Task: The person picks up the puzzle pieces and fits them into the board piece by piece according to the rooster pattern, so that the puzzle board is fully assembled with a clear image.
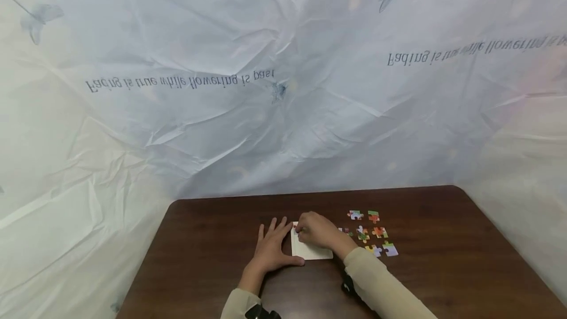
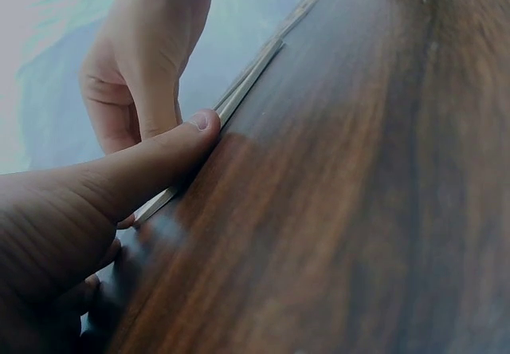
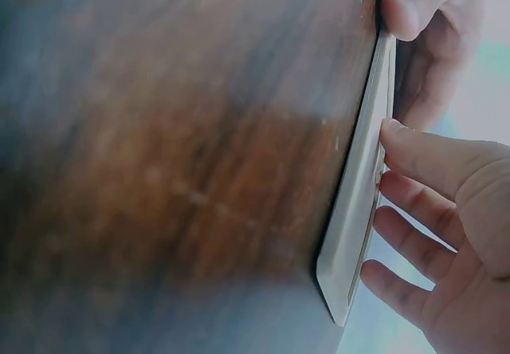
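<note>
A white puzzle board (image 1: 312, 252) lies flat on the brown table. My left hand (image 1: 270, 250) rests at its left side with fingers spread, the thumb touching the lower left corner and the fingertips near the upper left one. Over the board's upper left part, my right hand (image 1: 316, 230) has its fingers curled down and pinches a small puzzle piece (image 1: 295, 224), mostly hidden under the fingers. In the right wrist view, the right thumb and fingertips (image 3: 386, 222) touch the top of the board (image 3: 351, 226). The left wrist view shows the left thumb (image 2: 187, 135) on the board's edge.
Loose puzzle pieces lie right of the board, among them a green-and-red one (image 1: 374, 216), a pale one (image 1: 390, 248) and an orange one (image 1: 379, 232). Some are partly behind the right wrist. A pale printed curtain (image 1: 283, 137) hangs beyond the table (image 1: 212, 240).
</note>
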`<state>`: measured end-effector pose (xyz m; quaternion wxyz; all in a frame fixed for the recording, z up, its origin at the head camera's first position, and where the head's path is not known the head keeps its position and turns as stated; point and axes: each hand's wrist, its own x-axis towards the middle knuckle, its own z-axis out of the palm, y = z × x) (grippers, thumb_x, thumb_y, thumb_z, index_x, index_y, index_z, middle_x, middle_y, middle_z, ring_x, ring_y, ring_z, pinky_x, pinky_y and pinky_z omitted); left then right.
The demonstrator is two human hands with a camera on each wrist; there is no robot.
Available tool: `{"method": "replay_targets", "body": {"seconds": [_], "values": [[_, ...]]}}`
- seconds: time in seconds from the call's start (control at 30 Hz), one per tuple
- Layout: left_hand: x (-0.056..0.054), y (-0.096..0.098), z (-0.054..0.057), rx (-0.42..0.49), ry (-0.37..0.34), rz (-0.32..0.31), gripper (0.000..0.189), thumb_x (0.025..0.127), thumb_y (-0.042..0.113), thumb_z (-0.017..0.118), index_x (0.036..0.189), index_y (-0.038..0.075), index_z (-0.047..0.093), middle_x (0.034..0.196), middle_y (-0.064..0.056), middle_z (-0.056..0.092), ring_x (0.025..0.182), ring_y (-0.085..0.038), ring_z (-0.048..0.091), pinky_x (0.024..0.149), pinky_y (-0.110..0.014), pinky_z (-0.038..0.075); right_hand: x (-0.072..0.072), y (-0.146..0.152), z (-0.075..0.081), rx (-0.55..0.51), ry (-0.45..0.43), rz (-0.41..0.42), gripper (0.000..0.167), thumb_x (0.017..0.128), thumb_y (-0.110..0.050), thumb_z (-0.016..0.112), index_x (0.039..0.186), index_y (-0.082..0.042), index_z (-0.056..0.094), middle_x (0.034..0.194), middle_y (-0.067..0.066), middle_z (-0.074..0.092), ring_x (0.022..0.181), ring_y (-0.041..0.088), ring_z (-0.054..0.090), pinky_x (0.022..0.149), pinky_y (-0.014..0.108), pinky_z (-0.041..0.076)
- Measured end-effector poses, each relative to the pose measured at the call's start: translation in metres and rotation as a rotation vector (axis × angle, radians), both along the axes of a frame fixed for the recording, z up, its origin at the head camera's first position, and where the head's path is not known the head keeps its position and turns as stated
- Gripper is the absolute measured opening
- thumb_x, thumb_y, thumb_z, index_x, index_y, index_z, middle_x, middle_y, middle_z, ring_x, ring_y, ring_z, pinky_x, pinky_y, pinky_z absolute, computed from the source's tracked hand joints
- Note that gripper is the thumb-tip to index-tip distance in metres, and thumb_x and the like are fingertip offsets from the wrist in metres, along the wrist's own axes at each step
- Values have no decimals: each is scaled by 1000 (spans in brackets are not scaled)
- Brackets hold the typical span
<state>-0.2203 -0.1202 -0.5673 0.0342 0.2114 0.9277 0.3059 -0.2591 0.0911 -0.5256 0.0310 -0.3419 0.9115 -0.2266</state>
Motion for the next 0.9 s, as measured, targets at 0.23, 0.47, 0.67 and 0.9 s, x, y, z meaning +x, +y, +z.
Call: {"method": "replay_targets", "body": {"seconds": [0.23, 0.47, 0.67, 0.9], "values": [[1, 1, -1, 12, 7, -15, 107, 77, 66, 86, 163, 19, 44, 170, -13, 33, 160, -46, 15, 122, -75, 1, 2, 4, 0, -32, -1, -18, 17, 93, -13, 82, 110, -10, 79, 110, 4, 73, 104, 27, 68, 86, 45, 59], [0, -1, 2, 13, 13, -16, 105, 77, 65, 87, 163, 21, 45, 170, -13, 34, 159, -46, 15, 122, -74, 1, -2, 3, 1, -73, -78, -43, 22, 91, -13, 85, 110, -12, 72, 111, 5, 73, 105, 27, 67, 86, 47, 57], [1, -2, 1, 9, 6, -22, 106, 76, 66, 86, 164, 24, 44, 170, -13, 34, 160, -46, 15, 122, -75, 1, 2, 2, 4, -65, -82, -34, 22, 92, -12, 84, 111, -12, 73, 112, 5, 73, 106, 27, 67, 87, 48, 57], [0, -3, 1, 18, 0, -21, 105, 77, 67, 85, 165, 28, 42, 170, -13, 33, 160, -45, 14, 122, -74, 0, 3, 4, 6, -63, -49, -7, 19, 93, -10, 82, 110, -9, 73, 110, 6, 73, 102, 26, 67, 83, 46, 58]]}}
